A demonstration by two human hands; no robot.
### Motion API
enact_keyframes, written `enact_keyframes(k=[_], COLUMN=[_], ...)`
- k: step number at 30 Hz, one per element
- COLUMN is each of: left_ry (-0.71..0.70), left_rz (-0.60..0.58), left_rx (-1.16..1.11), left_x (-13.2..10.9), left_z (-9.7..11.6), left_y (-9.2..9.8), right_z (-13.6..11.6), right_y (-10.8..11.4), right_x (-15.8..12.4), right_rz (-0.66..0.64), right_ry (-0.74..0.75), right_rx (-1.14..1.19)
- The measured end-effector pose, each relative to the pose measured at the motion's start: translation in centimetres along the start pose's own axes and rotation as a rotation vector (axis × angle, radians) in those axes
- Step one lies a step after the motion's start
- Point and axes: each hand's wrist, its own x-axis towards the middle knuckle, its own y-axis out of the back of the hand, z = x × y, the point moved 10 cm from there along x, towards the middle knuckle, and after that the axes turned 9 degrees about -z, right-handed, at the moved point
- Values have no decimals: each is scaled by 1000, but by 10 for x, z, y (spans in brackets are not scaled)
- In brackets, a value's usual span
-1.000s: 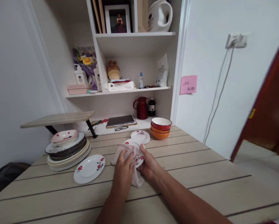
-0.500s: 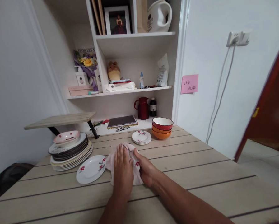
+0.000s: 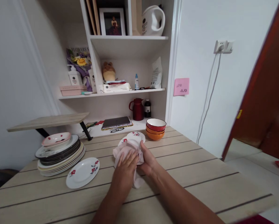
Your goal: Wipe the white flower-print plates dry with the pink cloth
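My right hand [image 3: 150,160] grips the right edge of a white plate [image 3: 129,140] with red flowers, its thumb on top. A pale pink cloth [image 3: 120,151] covers much of that plate. My left hand [image 3: 126,168] presses the cloth onto it, the fingers close together. One corner of the cloth hangs below the hands. Another flowered plate [image 3: 82,173] lies flat on the table to the left. Just behind the held plate are small flowered plates [image 3: 139,135], partly hidden by it.
Several stacked plates [image 3: 60,160] stand at the left with a pink-rimmed dish [image 3: 56,140] on top, near a low wooden stand [image 3: 50,120]. Orange and red bowls [image 3: 155,132] are stacked at the back right. Glasses [image 3: 117,130], a laptop [image 3: 116,122] and a red jug [image 3: 137,109] sit behind.
The held plate has tilted, so its far flowered edge now shows above the cloth. My left hand and the cloth have shifted over it. The whole view has swung slightly right.
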Motion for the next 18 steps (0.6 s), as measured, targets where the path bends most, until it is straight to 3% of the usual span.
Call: enact_keyframes(k=[7, 14, 18], left_ry=[118, -27, 69], left_rz=[163, 119, 86], left_rx=[203, 37, 47], left_x=[-8, -8, -7], left_z=[-7, 3, -7], left_y=[12, 10, 15], right_z=[-20, 17, 29], right_y=[-15, -5, -15], right_x=[-6, -5, -4], right_rz=[-51, 39, -18], right_ry=[140, -54, -55], right_rx=[22, -68, -71])
